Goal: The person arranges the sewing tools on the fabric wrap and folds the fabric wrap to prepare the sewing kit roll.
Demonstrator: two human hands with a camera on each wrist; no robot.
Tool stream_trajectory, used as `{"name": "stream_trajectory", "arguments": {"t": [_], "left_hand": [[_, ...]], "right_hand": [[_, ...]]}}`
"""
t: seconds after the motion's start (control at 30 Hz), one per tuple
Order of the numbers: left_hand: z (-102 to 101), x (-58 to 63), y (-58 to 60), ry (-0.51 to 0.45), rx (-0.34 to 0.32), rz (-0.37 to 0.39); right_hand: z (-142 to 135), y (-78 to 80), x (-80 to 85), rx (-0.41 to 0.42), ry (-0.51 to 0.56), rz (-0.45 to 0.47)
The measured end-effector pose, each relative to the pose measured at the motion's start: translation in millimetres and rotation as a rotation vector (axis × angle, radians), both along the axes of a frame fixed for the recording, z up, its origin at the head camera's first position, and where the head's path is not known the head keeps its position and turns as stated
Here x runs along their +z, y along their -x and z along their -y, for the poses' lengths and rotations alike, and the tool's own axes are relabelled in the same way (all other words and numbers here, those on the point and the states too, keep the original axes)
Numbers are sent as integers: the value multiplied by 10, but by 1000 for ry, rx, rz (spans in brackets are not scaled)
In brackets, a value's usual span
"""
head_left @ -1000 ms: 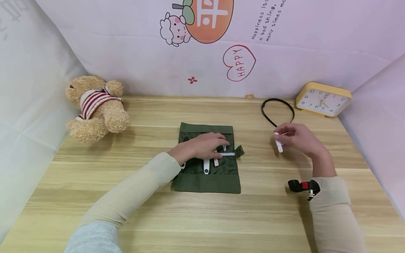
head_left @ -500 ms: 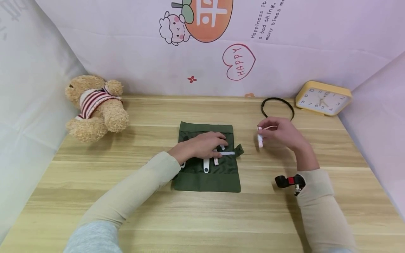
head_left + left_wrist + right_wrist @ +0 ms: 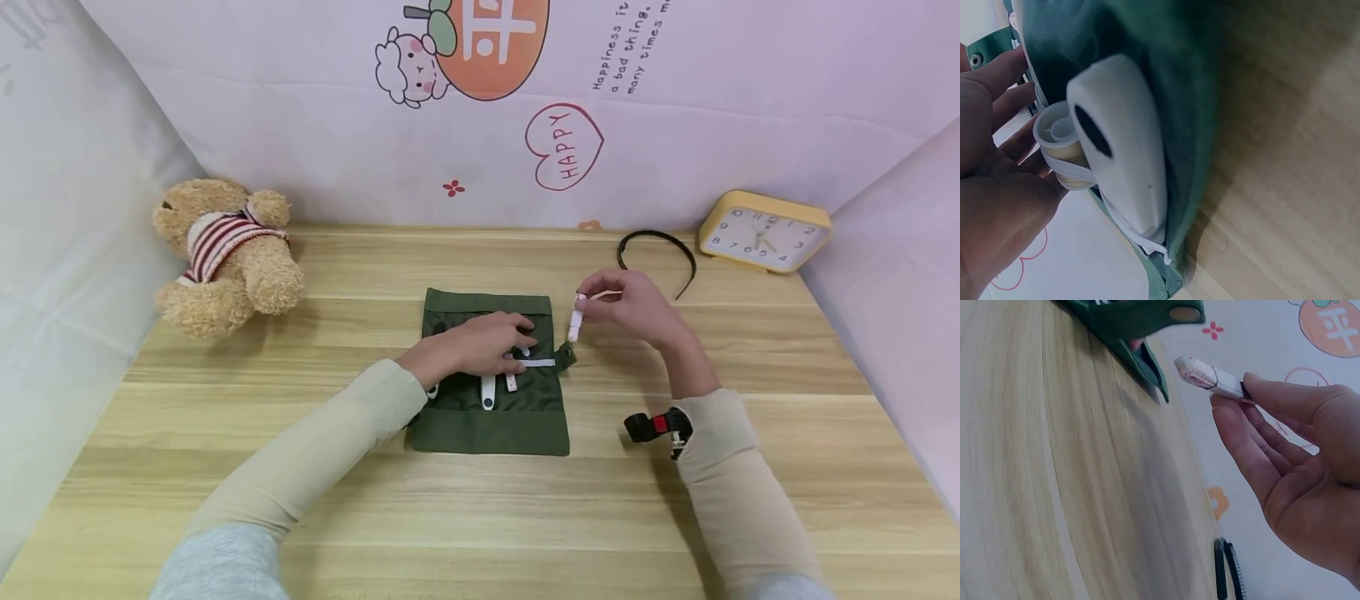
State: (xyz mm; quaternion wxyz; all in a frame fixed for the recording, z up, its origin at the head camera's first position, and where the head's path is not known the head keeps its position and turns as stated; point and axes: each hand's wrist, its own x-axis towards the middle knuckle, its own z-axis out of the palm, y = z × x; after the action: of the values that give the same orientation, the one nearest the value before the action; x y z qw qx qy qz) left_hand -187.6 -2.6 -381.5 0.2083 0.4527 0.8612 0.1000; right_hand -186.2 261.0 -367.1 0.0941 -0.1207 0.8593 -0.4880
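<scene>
A dark green fabric pouch [image 3: 491, 433] lies unfolded mid-table. My left hand [image 3: 487, 343] rests over it with fingers extended, close to a white elastic band [image 3: 537, 363]. In the left wrist view, that hand's fingers reach beside a thread spool [image 3: 1063, 150] held under elastic, next to a white plastic tool [image 3: 1125, 162] with a dark oval opening. My right hand [image 3: 630, 307] pinches a small white roll with reddish marks [image 3: 576, 321] between thumb and fingers. The roll is held tilted just above the pouch's snap strap [image 3: 565, 358]. What lies beneath my left palm is hidden.
A teddy bear [image 3: 232, 258] in a striped top leans at the back left. Behind my right hand lies a black headband [image 3: 660, 236], with a yellow clock [image 3: 767, 233] at the back right. Printed white cloth [image 3: 315, 150] walls in the wooden table.
My right hand has moved left with the white roll, from near the headband to beside the pouch's strap. My left hand has stayed almost still on the pouch.
</scene>
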Motion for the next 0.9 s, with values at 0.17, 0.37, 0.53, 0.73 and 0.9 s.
{"name": "stream_trajectory", "arguments": {"t": [0.17, 0.37, 0.53, 0.73, 0.9], "left_hand": [[10, -9, 10, -11, 3, 7], [9, -15, 17, -16, 6, 12], [4, -1, 14, -21, 8, 20], [2, -8, 14, -22, 16, 24], [3, -11, 13, -17, 23, 27]], "right_hand": [[107, 35, -41, 40, 20, -23], [188, 68, -128, 99, 20, -14], [230, 61, -138, 143, 38, 17], [267, 74, -136, 191, 17, 36], [286, 91, -143, 225, -5, 42]]}}
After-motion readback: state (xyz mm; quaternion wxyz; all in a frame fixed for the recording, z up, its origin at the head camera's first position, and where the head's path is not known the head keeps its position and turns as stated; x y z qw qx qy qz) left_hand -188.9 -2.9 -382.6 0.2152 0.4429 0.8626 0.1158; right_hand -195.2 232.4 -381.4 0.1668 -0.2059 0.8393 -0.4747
